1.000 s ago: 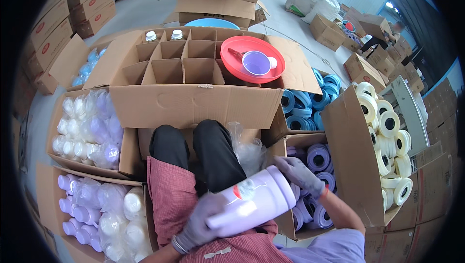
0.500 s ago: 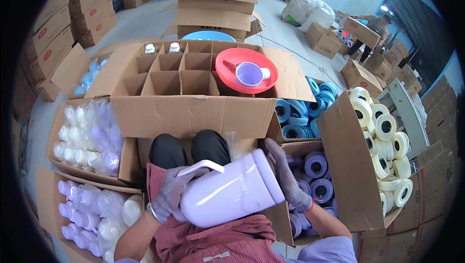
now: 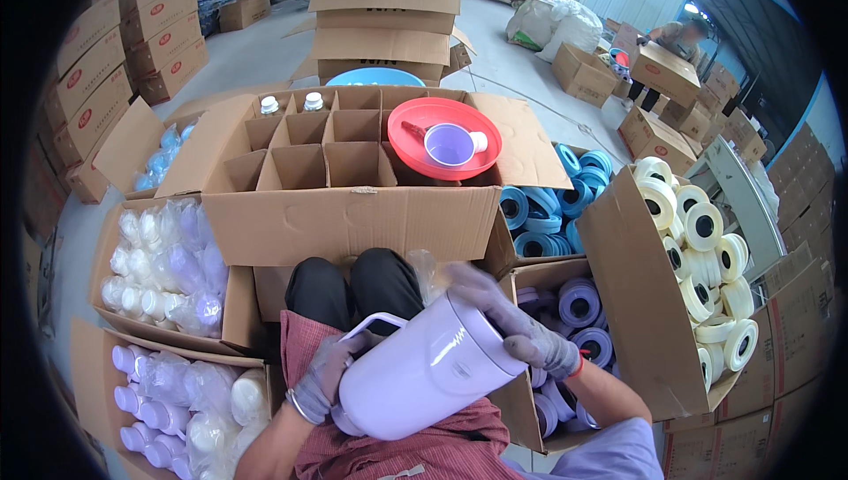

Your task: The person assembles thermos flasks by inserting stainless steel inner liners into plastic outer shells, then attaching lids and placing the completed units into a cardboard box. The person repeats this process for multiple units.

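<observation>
Item, in hand: one lilac jug (image 3: pixel 424 378), glossy, with a looped handle on its far side; lying tilted above the person's lap, banded wide end to the right and raised, narrower end to the left and lower.

Left hand (image 3: pixel 325 374), grey-gloved: curled about the jug's left end, beside the handle, gripping it.

Right hand (image 3: pixel 508 317), grey-gloved: fingers extended and somewhat blurred, laid against the banded wide end; a red cord at the wrist.

Garment: one red apron (image 3: pixel 397 458), beneath the jug.

Right side, near: one carton of purple rings (image 3: pixel 579 303), just beyond the right hand. Beyond it, blue rings (image 3: pixel 534 206) in a carton. Farther right, cream rings (image 3: pixel 704 226), heaped in a tilted carton.

Centre, beyond the knees: one divided carton (image 3: pixel 353 228); two white-capped bottles (image 3: pixel 313 103) in its far left cells; on its right part, a red dish (image 3: pixel 408 146) bearing a lilac cup (image 3: pixel 449 144). Behind it, a blue basin (image 3: pixel 375 77).

Left side: near, lilac capped pieces (image 3: pixel 159 415) beside bagged pieces in a carton; farther off, a second carton of bagged white and lilac pieces (image 3: pixel 141 264).

Far right: a co-worker (image 3: pixel 682 37) holding a closed carton (image 3: pixel 667 74).
</observation>
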The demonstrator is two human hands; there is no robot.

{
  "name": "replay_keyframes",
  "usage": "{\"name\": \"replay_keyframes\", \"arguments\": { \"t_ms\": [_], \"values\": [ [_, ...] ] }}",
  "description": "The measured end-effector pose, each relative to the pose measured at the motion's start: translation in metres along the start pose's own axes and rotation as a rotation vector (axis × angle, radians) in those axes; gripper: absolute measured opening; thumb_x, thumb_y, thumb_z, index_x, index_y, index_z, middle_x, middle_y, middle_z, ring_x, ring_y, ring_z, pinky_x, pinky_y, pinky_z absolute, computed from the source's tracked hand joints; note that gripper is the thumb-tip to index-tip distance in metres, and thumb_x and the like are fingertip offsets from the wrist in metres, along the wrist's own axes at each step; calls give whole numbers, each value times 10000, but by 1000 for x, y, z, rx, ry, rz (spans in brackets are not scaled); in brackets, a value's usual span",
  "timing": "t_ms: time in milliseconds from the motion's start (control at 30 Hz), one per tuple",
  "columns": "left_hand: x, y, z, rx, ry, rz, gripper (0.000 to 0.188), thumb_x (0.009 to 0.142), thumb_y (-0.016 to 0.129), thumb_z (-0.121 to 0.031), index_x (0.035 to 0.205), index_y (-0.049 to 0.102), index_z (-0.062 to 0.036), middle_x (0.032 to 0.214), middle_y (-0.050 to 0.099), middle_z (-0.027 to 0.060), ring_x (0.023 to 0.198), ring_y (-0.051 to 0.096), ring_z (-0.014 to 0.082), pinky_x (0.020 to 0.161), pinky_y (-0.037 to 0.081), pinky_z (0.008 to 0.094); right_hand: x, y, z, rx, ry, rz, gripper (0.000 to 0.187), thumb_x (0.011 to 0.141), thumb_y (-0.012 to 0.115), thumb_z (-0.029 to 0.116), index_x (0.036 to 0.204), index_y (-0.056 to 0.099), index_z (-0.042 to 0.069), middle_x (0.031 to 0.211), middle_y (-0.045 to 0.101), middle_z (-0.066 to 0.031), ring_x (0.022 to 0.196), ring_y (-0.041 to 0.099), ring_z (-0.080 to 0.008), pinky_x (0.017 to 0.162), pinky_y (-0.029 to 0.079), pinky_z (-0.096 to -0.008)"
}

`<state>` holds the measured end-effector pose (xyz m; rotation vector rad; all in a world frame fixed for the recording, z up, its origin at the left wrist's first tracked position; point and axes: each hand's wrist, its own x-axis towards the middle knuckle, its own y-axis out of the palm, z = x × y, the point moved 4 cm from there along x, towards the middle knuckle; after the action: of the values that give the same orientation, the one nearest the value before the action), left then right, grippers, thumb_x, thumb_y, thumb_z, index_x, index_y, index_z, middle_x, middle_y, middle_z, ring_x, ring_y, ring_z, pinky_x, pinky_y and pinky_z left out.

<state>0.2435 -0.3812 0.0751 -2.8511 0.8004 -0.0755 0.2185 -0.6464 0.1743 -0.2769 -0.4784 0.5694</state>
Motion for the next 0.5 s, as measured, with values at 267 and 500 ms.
{"name": "replay_keyframes", "arguments": {
  "t_ms": [267, 500],
  "values": [
    [-16, 30, -29, 204, 448, -333, 201, 897, 620, -130, 1016, 709, 6, 1057, 723, 122, 1059, 663, 208, 934, 523, 376, -28, -1, -88, 805, 974, -522, 593, 968, 525, 588, 1324, 512, 113, 1194, 624, -126, 1086, 650, -213, 976, 514, -356],
    [-38, 20, 17, 167, -22, -201, 288, 938, 555, -85, 1187, 658, 17, 1107, 713, 133, 1037, 681, 201, 904, 539, 320, 5, 17, -41, 168, 186, 110, 701, 917, 576, 462, 1474, 417, 68, 1584, 246, -183, 1498, 188, -294, 1202, 138, -439]
  ]
}}
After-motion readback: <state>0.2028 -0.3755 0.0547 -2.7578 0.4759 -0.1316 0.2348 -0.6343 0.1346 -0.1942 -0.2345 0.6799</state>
